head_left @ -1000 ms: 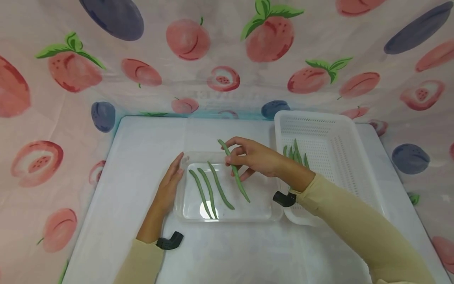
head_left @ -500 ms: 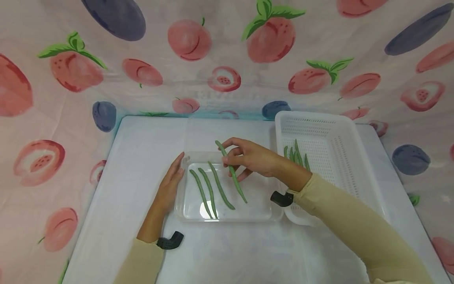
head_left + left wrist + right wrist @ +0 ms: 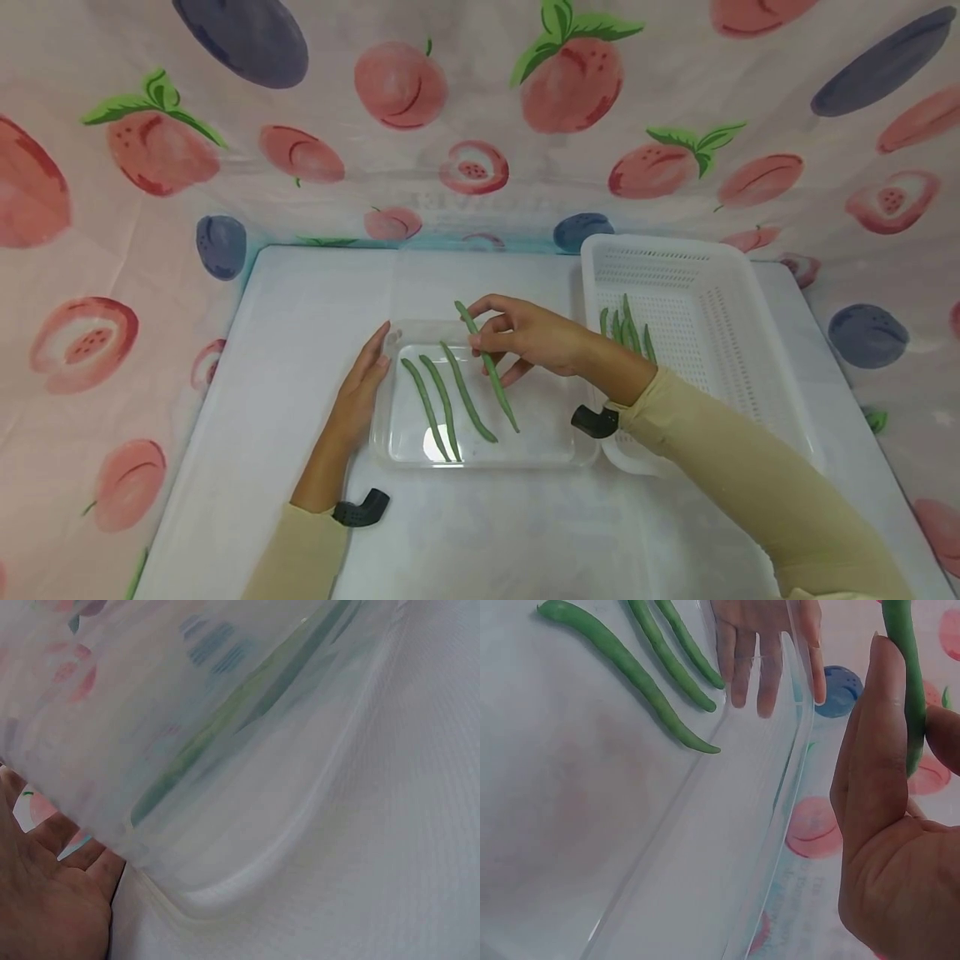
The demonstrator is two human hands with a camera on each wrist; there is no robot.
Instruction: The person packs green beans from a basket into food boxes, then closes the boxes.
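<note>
A green bean is pinched between the thumb and fingers of my right hand, slanting above the clear plastic tray. Three more green beans lie side by side in the tray's left half; the right wrist view shows them too, by the tray wall. My left hand rests against the tray's left side with its fingers straight. In the left wrist view, the left palm is beside the tray corner, and a bean shows blurred through the plastic.
A white perforated basket stands to the right, partly behind the right forearm. Several green beans lie at its left side. The white table meets a fruit-print cloth at the back and sides.
My right hand has shifted slightly left and a little down with the held green bean. The left hand, the tray and the beans in it stay put.
</note>
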